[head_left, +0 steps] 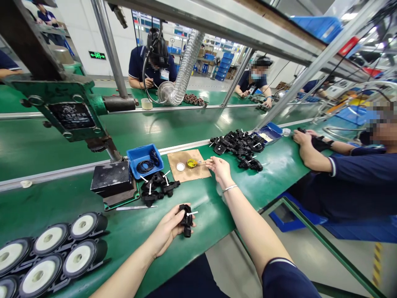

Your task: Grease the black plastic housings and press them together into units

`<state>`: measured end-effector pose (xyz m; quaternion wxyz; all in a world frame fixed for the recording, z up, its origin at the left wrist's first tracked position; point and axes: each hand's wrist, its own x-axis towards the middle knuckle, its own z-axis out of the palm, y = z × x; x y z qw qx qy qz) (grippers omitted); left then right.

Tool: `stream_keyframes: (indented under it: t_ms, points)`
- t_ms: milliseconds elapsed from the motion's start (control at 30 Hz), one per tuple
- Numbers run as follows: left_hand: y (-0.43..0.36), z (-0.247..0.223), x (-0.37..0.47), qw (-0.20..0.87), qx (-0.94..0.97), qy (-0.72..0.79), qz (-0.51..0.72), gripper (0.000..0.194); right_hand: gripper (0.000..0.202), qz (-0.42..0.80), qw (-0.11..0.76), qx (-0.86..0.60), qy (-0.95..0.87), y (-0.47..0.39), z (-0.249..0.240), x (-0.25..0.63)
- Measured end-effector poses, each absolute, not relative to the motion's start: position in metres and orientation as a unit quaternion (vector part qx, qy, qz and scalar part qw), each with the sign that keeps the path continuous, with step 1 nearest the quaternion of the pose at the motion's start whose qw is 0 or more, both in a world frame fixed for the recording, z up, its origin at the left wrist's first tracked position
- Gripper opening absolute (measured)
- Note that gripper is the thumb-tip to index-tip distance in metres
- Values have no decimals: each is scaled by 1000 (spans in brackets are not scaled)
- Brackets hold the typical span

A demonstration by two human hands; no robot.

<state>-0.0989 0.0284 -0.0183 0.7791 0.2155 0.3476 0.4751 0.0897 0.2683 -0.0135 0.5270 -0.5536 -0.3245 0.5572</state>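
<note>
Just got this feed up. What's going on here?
The left hand holds a black part with a white pin. The right hand grips a thin tool, its far end at a small yellow pot on cardboard. Similar parts lie in a small cluster and a larger pile further right.

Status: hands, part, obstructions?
Left hand holding black plastic part with white pin. Right hand: slim brown-handled tool at round yellow pot. No obstruction visible between hands.

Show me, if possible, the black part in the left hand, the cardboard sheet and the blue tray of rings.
Black part (186, 221), head view: middle of its body.
Cardboard sheet (188, 174), head view: its bare near surface.
Blue tray (139, 155), head view: far inner wall.
</note>
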Motion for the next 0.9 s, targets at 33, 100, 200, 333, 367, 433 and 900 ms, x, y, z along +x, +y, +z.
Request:
stream_keyframes:
  t_ms: [33, 100, 200, 333, 367, 433, 900]
  points:
    - [28, -18, -99, 779, 216, 349, 475, 56, 26, 557, 528, -554, -322, 268, -14, 90]
    - [28, -18, -99, 778, 216, 352, 474, 54, 26, 557, 532, -554, -318, 268, -14, 92]
    - [28, -17, -99, 777, 218, 355, 472, 53, 26, 555, 539, -550, -313, 267, -15, 96]
    - [28, -16, -99, 777, 224, 355, 469, 53, 24, 552, 556, -540, -309, 266, -14, 103]
    - [28, -16, -99, 777, 225, 355, 469, 52, 23, 551, 563, -532, -310, 265, -13, 104]
    - [27, -17, -99, 776, 225, 355, 469, 52, 21, 552, 580, -509, -317, 262, -11, 107]
    - [26, -23, -101, 780, 236, 347, 463, 50, 22, 626, 560, -433, -328, 244, -21, 105]
